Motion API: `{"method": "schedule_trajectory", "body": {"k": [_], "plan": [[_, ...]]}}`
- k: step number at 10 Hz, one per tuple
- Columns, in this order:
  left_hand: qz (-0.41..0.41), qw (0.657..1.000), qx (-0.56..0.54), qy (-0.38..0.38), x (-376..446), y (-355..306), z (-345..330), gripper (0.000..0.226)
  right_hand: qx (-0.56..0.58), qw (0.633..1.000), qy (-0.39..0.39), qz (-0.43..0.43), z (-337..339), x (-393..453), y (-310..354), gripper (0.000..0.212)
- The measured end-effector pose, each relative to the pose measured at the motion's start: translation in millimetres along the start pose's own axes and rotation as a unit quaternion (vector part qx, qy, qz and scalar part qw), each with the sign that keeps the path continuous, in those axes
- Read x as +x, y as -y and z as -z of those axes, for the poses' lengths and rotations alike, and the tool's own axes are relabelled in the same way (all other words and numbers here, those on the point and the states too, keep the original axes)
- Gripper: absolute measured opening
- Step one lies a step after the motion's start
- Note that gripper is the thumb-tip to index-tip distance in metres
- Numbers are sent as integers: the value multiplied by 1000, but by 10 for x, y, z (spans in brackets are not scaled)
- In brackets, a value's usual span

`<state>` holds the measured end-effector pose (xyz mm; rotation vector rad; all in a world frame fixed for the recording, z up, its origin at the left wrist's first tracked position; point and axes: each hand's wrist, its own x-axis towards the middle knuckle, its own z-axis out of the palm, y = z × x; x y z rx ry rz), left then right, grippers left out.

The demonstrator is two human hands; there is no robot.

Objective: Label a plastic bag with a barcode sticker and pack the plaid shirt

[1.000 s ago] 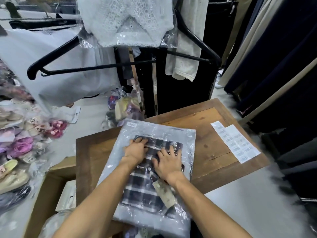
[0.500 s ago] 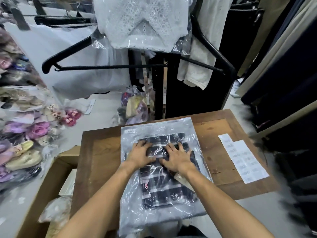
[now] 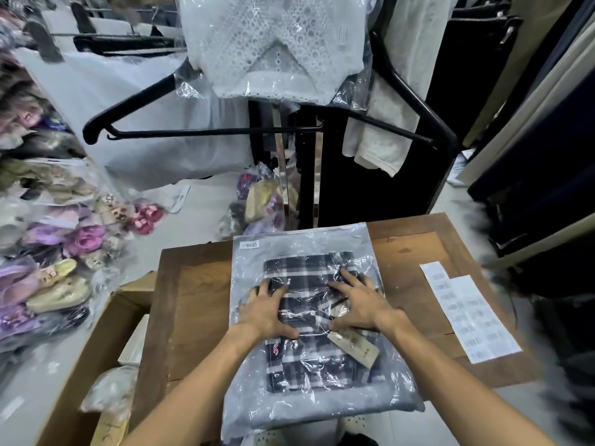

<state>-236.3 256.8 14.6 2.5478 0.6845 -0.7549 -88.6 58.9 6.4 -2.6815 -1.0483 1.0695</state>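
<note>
**Both hands pressed flat on the bagged plaid shirt**

A clear plastic bag [image 3: 309, 317] lay on the wooden surface [image 3: 199, 300], its near end hanging over the front edge. Inside it sat the folded plaid shirt [image 3: 309, 358], dark with white stripes, roughly in the middle of the bag. A small barcode sticker [image 3: 250, 244] was stuck at the bag's far left corner. A tan hang tag [image 3: 357, 347] on a thin string lay on the shirt, under the plastic, just below the right hand.

The left hand [image 3: 269, 312] rested palm down on the bag over the shirt's left side, fingers spread and open, gripping nothing. The right hand [image 3: 362, 304] did the same over the shirt's right side, fingers splayed toward the far edge, also flat and open. The two hands were near each other but apart, with a band of shirt showing between them.

To the right on the surface, well apart from the bag, lay a white sheet of barcode labels [image 3: 467, 313]. A cardboard box [image 3: 96, 342] stood against the surface's left side. Beyond the surface, a white lace garment in plastic [image 3: 273, 43] hung from a black hanger [image 3: 135, 104], and bagged shoes [image 3: 58, 268] were piled on the floor at left.
</note>
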Motion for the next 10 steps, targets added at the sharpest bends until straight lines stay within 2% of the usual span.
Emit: {"method": "schedule_trajectory", "body": {"k": [3,6,7,8,9,10], "plan": [[-3,999,-14,-32,47,43,38,121,-1,1000,-10,8,64,85,-44,112],[25,998,58,-13,12,-105,87,121,-19,1000,-15,15,98,92,-29,112],[28,996,79,-5,5,-153,142,122,-36,999,-11,3,151,82,-6,111],[30,995,90,5,2,-185,197,116,-39,999,29,-1,203,100,-10,105],[24,998,50,9,28,-216,362,96,-24,999,25,-1,407,109,76,88],[-17,990,-126,-55,29,-245,740,69,190,979,-66,24,774,108,208,53]]}}
